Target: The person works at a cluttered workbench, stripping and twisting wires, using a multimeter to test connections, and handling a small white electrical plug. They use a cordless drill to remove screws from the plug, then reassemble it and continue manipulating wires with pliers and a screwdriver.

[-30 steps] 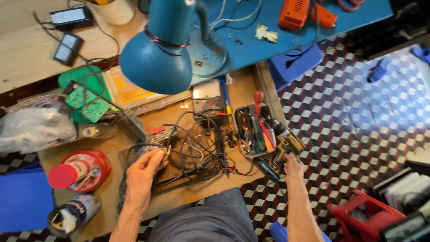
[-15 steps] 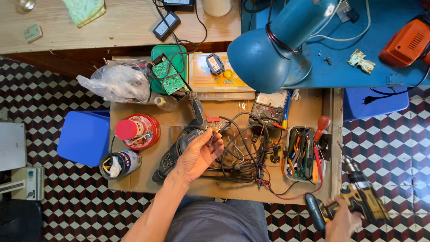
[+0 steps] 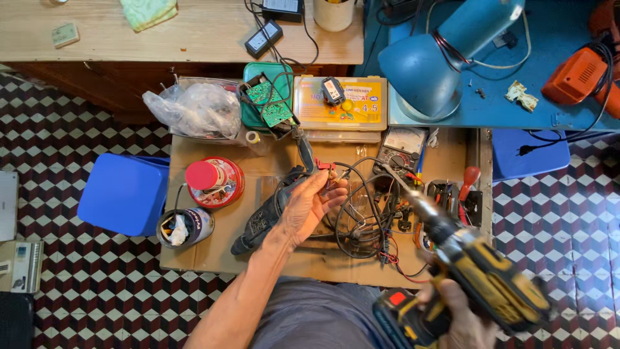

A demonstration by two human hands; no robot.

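My left hand (image 3: 310, 207) lies palm up with the fingers curled together; the thumb and fingertips seem to pinch a small red part (image 3: 325, 167) at the end of thin wires, though I cannot see exactly how it sits between them. Under the wrist of this hand lies a long black power tool (image 3: 261, 220), touching it; just beyond the fingertips is the tangle of black wires (image 3: 361, 216).

My right hand (image 3: 452, 317) is closed firmly around the grip of the cordless drill (image 3: 481, 274); the drill is yellow and black, blurred, lifted above the bench, and its nose points toward the left fingers but is not touching them.

I judge that the step in hand is to bring the drill to the part which the left hand presents; only 1 of the 2 things is at rest. The next move calls for a steady left pinch and a slow, straight approach of the drill nose, keeping it free of the loose wires.

Farther from the hands: a multimeter (image 3: 402, 145) beyond the wires, a red tin (image 3: 216, 182) to the left of the left hand, a green circuit board (image 3: 268, 103) and a blue lamp (image 3: 426, 64) well beyond.
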